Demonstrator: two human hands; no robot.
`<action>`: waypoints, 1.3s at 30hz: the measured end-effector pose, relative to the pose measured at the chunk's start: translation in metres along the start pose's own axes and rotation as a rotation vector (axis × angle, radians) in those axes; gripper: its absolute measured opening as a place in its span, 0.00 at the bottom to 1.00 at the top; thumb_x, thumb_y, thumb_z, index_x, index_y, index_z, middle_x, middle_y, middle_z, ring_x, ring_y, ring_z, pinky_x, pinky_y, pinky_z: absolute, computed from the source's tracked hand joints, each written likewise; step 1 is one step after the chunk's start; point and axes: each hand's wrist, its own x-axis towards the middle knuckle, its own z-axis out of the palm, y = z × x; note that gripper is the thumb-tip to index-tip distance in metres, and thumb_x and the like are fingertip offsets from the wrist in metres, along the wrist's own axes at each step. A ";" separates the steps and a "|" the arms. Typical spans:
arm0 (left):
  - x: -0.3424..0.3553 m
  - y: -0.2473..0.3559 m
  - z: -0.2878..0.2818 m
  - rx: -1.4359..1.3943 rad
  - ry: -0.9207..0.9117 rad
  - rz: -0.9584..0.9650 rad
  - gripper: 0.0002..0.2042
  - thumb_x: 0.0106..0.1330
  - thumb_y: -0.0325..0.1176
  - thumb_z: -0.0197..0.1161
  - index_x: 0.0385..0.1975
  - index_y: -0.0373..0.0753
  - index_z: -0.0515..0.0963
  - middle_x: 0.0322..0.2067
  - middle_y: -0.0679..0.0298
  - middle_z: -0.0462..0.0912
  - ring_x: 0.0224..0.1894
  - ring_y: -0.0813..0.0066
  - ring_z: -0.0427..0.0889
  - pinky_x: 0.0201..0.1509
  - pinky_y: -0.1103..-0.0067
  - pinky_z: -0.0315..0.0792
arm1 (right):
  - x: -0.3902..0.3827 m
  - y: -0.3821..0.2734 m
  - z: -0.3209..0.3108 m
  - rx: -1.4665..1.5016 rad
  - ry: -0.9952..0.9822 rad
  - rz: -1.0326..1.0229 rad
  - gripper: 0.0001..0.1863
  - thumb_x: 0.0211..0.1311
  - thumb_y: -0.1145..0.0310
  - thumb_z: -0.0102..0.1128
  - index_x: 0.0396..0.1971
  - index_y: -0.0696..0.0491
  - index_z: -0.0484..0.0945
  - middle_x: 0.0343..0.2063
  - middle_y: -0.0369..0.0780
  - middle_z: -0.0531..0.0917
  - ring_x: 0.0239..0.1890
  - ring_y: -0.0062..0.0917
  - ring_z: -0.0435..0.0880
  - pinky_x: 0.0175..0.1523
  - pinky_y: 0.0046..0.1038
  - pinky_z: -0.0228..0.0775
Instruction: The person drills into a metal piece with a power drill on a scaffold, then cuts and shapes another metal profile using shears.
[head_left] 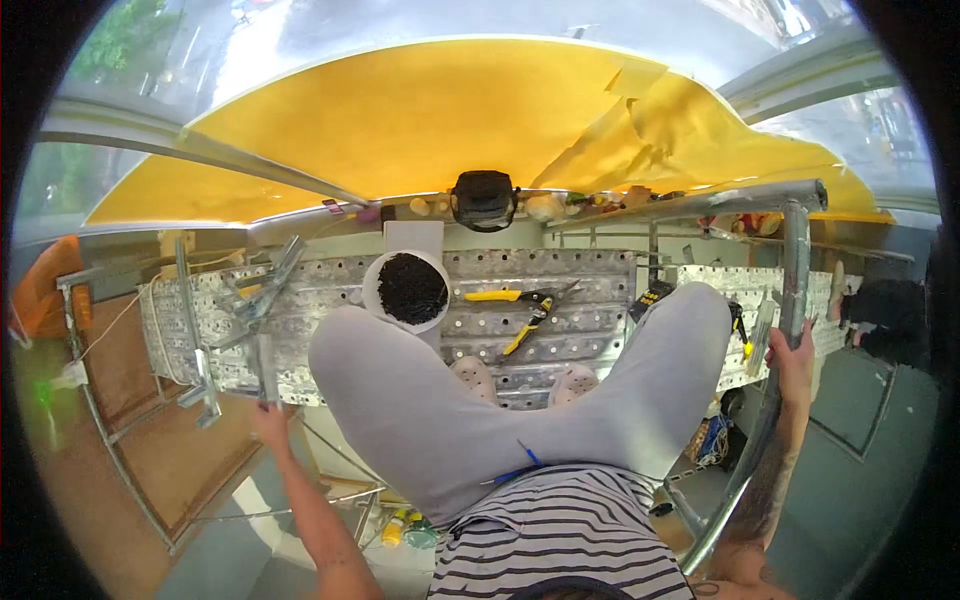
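At the lower left, my left hand is closed at the lower end of an upright galvanised metal piece, by the plank edge. My right hand grips a vertical scaffold pole at the right. My legs in grey trousers span the perforated metal platform. Between my knees lie yellow-handled snips. Beside my left knee stands a white bucket full of small black pieces, too small to make out. A blue pen-like item rests on my lap.
Loose metal channels lie at the platform's left. A dark case sits beyond it before yellow sheeting. A yellow-and-black tool is by my right knee. Scaffold rails and an orange cloth are at the far left.
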 end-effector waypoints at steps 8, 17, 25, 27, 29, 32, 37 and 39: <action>-0.050 0.269 -0.229 -0.217 0.230 0.596 0.12 0.67 0.26 0.62 0.48 0.31 0.76 0.41 0.56 0.82 0.43 0.66 0.81 0.51 0.72 0.73 | -0.012 -0.051 0.053 0.346 0.444 -0.640 0.24 0.65 0.67 0.64 0.59 0.57 0.69 0.57 0.41 0.73 0.59 0.29 0.71 0.62 0.32 0.65; -0.215 0.547 -0.017 0.229 -0.391 1.860 0.10 0.59 0.26 0.59 0.40 0.39 0.76 0.36 0.57 0.79 0.43 0.58 0.82 0.47 0.65 0.75 | -0.003 -0.066 0.062 0.423 -0.133 -0.573 0.31 0.74 0.44 0.44 0.55 0.59 0.74 0.47 0.42 0.79 0.51 0.27 0.76 0.58 0.31 0.65; -0.348 0.583 0.141 0.184 -0.604 2.341 0.09 0.60 0.29 0.57 0.39 0.40 0.76 0.39 0.59 0.78 0.48 0.60 0.79 0.61 0.65 0.69 | -0.036 0.073 0.116 0.801 -0.243 0.073 0.30 0.74 0.43 0.45 0.58 0.55 0.73 0.46 0.39 0.81 0.52 0.24 0.77 0.57 0.29 0.68; -0.336 0.573 0.160 0.109 -0.490 2.366 0.09 0.61 0.30 0.57 0.40 0.40 0.77 0.40 0.58 0.78 0.51 0.60 0.78 0.67 0.62 0.66 | -0.055 0.101 0.129 0.587 -0.202 0.244 0.22 0.73 0.53 0.54 0.57 0.53 0.75 0.45 0.41 0.81 0.51 0.23 0.78 0.55 0.27 0.69; -0.334 0.561 0.155 0.015 -0.423 2.413 0.12 0.60 0.30 0.59 0.43 0.40 0.77 0.42 0.56 0.78 0.53 0.57 0.76 0.70 0.60 0.62 | -0.062 0.120 0.134 0.447 -0.154 0.287 0.20 0.72 0.59 0.55 0.57 0.53 0.74 0.45 0.42 0.81 0.51 0.25 0.79 0.55 0.29 0.70; -0.322 0.544 0.128 -0.166 -0.376 2.086 0.17 0.58 0.29 0.61 0.49 0.38 0.76 0.45 0.55 0.76 0.55 0.55 0.75 0.68 0.59 0.64 | -0.050 0.168 0.163 0.188 0.017 0.178 0.21 0.63 0.71 0.58 0.56 0.54 0.74 0.45 0.44 0.81 0.52 0.31 0.79 0.57 0.33 0.70; -0.279 0.480 0.144 0.428 -0.377 1.529 0.24 0.58 0.27 0.60 0.57 0.38 0.70 0.45 0.55 0.75 0.53 0.53 0.74 0.59 0.59 0.69 | 0.012 0.209 0.196 -0.337 0.078 -0.297 0.30 0.44 0.76 0.65 0.54 0.52 0.74 0.52 0.44 0.77 0.64 0.38 0.69 0.67 0.46 0.59; -0.261 0.473 0.148 0.456 -0.406 1.550 0.24 0.58 0.26 0.60 0.57 0.38 0.69 0.45 0.54 0.76 0.53 0.54 0.75 0.59 0.60 0.70 | 0.029 0.214 0.214 -0.442 0.056 -0.335 0.30 0.42 0.76 0.65 0.53 0.51 0.75 0.50 0.42 0.78 0.62 0.37 0.71 0.66 0.45 0.59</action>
